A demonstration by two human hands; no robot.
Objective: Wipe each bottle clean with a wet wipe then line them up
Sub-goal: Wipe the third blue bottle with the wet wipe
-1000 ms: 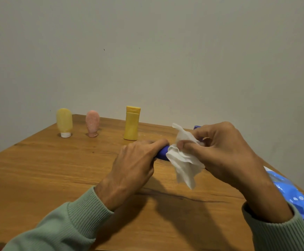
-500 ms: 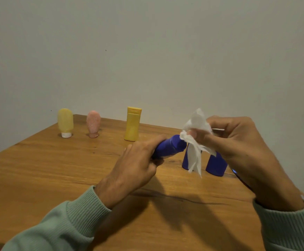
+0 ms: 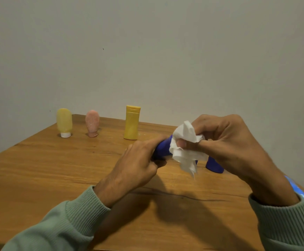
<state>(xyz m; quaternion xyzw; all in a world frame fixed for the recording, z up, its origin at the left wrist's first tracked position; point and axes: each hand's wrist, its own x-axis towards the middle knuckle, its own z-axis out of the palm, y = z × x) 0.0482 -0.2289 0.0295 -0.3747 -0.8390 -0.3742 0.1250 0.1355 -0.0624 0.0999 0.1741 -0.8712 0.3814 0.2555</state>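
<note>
I see my left hand (image 3: 136, 165) gripping a blue bottle (image 3: 163, 148) above the worktop (image 3: 57, 178), while my right hand (image 3: 225, 142) presses a white wet wipe (image 3: 184, 147) against it. Far left stand three bottles: yellow tube (image 3: 64, 122), pink tube (image 3: 92, 123), yellow bottle (image 3: 132, 122).

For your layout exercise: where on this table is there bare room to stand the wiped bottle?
Bare wood lies between the yellow flip-cap bottle and the held blue bottle, and across the near-left table. It is crowded at right: the standing blue bottle, wet wipe, right hand and blue wipes pack.
</note>
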